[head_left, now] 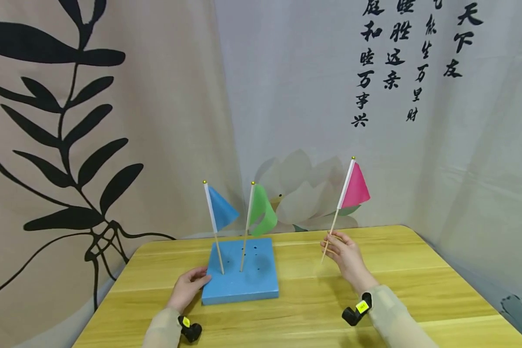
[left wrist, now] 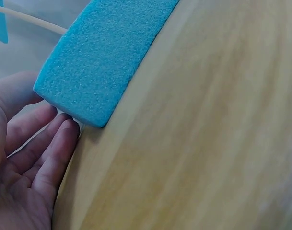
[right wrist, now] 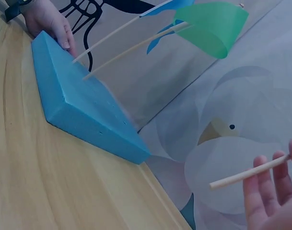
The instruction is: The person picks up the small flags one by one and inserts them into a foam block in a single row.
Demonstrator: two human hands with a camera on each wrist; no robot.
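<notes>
A blue foam block (head_left: 240, 296) with small holes in its top lies on the table. A blue flag (head_left: 223, 211) and a green flag (head_left: 257, 209) stand in it on thin wooden sticks, tilted slightly. My left hand (head_left: 189, 286) touches the block's left side with relaxed fingers; the left wrist view shows the fingertips against the foam's corner (left wrist: 95, 72). To the right of the block, my right hand (head_left: 347, 254) pinches the stick of a pink flag (head_left: 355, 189), held above the table. That stick's bare lower end (right wrist: 227, 181) points down and free of the block.
The light wooden table (head_left: 313, 309) reaches back to a printed curtain (head_left: 287, 96) with black leaves and writing. Each wrist wears a small black camera, one on the left (head_left: 191, 331) and one on the right (head_left: 353, 315).
</notes>
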